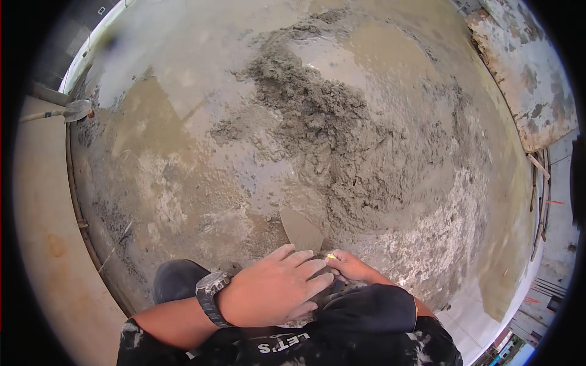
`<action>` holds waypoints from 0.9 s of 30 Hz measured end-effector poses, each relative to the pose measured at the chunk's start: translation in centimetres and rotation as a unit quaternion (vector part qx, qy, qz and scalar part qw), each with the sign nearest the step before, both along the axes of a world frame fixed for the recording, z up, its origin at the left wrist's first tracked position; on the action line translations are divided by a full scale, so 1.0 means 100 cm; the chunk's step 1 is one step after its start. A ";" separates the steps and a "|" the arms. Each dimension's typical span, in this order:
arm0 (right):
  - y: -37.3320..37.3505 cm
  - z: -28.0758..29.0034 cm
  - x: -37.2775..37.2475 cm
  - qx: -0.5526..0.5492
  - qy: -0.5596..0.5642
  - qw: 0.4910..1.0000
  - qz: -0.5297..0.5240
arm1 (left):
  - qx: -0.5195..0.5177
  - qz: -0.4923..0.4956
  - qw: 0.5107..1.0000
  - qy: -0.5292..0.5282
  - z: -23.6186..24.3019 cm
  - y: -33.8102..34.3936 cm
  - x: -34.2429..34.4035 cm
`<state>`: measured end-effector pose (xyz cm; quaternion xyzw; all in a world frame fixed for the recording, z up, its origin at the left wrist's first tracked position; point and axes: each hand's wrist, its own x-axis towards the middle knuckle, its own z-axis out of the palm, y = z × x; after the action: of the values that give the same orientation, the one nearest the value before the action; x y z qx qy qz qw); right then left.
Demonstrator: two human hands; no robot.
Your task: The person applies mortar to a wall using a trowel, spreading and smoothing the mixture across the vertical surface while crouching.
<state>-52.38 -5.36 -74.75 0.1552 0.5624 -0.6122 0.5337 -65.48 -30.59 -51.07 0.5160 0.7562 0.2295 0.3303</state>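
My left hand (274, 290), with a dark watch (212, 287) on its wrist, is held palm down in front of my body. Its fingers are stretched out and dusted with grey, with nothing seen in them. Just beyond its fingertips, the pointed blade of a trowel (301, 230) lies over the wet ground, coated in mortar. My right hand (349, 267) is closed beside it, apparently around the trowel's handle, which is mostly hidden; a small yellow bit shows at the thumb. Ahead spreads a lumpy heap of wet grey mortar (317, 110).
Shallow muddy water (384, 46) surrounds the heap. At the far left a shovel (77, 111) rests across the edge of a pale board (52, 201). A mortar-stained slab (528, 73) leans at the upper right, with thin wooden strips (538, 195) below it. My knees (177, 279) are bent close to the ground.
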 end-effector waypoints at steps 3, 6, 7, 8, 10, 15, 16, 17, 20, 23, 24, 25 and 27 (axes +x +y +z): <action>0.001 -0.016 0.000 0.096 -0.017 0.979 -0.179 | 0.011 0.011 1.000 0.009 -0.001 0.000 -0.002; 0.044 -0.015 -0.048 0.138 0.032 0.952 -0.271 | 0.011 0.010 1.000 0.009 -0.001 0.002 0.001; 0.056 -0.014 -0.052 0.148 0.054 0.945 -0.286 | 0.008 0.012 1.000 0.008 -0.005 0.002 0.003; 0.059 -0.011 -0.054 0.146 0.048 0.946 -0.285 | -0.007 0.019 1.000 0.017 -0.004 0.000 0.003; 0.068 0.005 -0.050 0.123 0.031 0.948 -0.293 | -0.012 0.024 1.000 0.017 -0.001 0.001 0.001; 0.105 0.022 -0.006 -0.068 -0.024 0.890 -0.449 | -0.006 0.049 0.999 0.011 -0.001 0.005 -0.005; 0.109 0.017 0.002 -0.170 -0.043 0.842 -0.510 | -0.014 0.046 0.999 0.008 -0.005 0.005 -0.006; 0.112 0.008 0.005 -0.218 -0.052 0.805 -0.549 | -0.022 0.043 0.999 0.005 -0.008 0.007 -0.006; 0.099 0.008 0.013 -0.316 -0.050 0.768 -0.555 | -0.031 0.029 0.999 0.012 -0.012 0.007 -0.005; 0.082 0.031 0.020 -0.233 -0.031 0.892 -0.387 | -0.014 0.019 1.000 0.013 -0.013 0.015 -0.005; 0.068 0.035 0.021 -0.112 -0.005 0.961 -0.251 | -0.021 0.017 1.000 0.008 -0.011 0.016 -0.003; 0.051 0.029 0.022 -0.084 -0.033 0.976 -0.200 | -0.022 0.014 1.000 0.002 -0.013 0.019 -0.003; 0.017 0.011 0.012 -0.049 -0.044 0.992 -0.108 | -0.020 0.012 1.000 0.004 -0.008 0.023 -0.004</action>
<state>-51.16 -3.69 -73.65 0.2157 0.4877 -0.6853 0.4961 -65.89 -28.25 -51.88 0.5015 0.7680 0.2162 0.3346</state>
